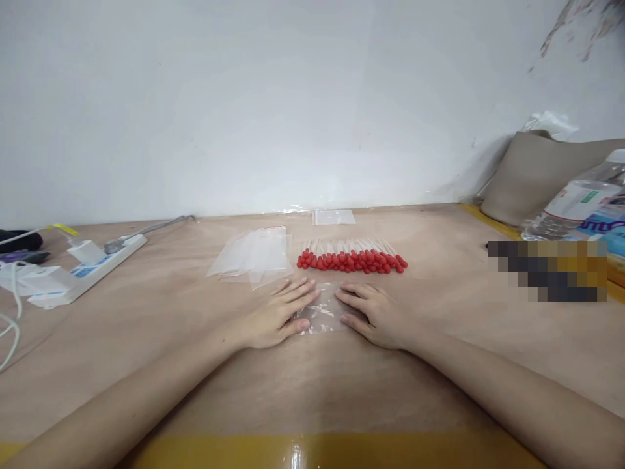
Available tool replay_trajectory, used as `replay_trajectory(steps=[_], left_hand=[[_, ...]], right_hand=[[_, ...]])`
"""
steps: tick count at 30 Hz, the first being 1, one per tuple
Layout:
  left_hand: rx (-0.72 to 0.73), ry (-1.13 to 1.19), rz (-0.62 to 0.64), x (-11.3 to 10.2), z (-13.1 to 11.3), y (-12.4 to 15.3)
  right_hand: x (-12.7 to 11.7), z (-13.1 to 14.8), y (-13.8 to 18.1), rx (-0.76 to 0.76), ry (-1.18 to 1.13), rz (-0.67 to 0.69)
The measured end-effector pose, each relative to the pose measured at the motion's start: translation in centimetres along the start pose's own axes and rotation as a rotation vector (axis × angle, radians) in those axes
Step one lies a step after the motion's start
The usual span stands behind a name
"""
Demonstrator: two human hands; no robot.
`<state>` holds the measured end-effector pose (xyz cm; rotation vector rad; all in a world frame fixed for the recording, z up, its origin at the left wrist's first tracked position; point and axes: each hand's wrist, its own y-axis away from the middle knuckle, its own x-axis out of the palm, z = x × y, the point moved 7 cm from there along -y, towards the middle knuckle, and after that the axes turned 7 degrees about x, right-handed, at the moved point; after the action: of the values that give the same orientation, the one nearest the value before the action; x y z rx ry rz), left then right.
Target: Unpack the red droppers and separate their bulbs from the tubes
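My left hand (273, 314) and my right hand (374, 312) lie flat on the table, fingers stretched out, each resting on one side of a small clear plastic bag (322, 311). Just beyond the bag lies a row of several wooden sticks with red tips (351, 257). To the left of the sticks sits a loose stack of clear plastic bags (254, 255). One more clear bag (334, 217) lies near the wall.
A white power strip (85, 270) with plugs and cables is at the left. At the right stand a beige pouch (541, 172), a plastic water bottle (576, 202) and a blurred-out object (547, 270). Yellow tape (312, 453) edges the brown table front.
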<state>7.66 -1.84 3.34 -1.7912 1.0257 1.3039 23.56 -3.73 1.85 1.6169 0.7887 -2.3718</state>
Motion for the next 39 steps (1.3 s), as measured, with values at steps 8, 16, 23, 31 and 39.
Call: replay_trajectory(steps=[8, 16, 23, 31, 39], left_hand=[[-0.167, -0.063, 0.013, 0.4, 1.3, 1.2], [-0.454, 0.243, -0.254, -0.6, 4.4, -1.8], [-0.458, 0.411, -0.155, -1.7, 5.0, 0.0], [-0.957, 0.138, -0.762, -9.1, 16.8, 6.3], [-0.842, -0.418, -0.521, -7.4, 13.6, 2.1]], right_hand=[[-0.1, -0.1, 0.2, 0.016, 0.043, -0.004], [0.3, 0.0, 0.1, -0.061, -0.057, 0.059], [0.2, -0.5, 0.3, -0.008, -0.092, 0.003], [0.4, -0.6, 0.3, 0.023, -0.069, 0.021], [0.4, -0.7, 0.4, 0.011, -0.069, 0.017]])
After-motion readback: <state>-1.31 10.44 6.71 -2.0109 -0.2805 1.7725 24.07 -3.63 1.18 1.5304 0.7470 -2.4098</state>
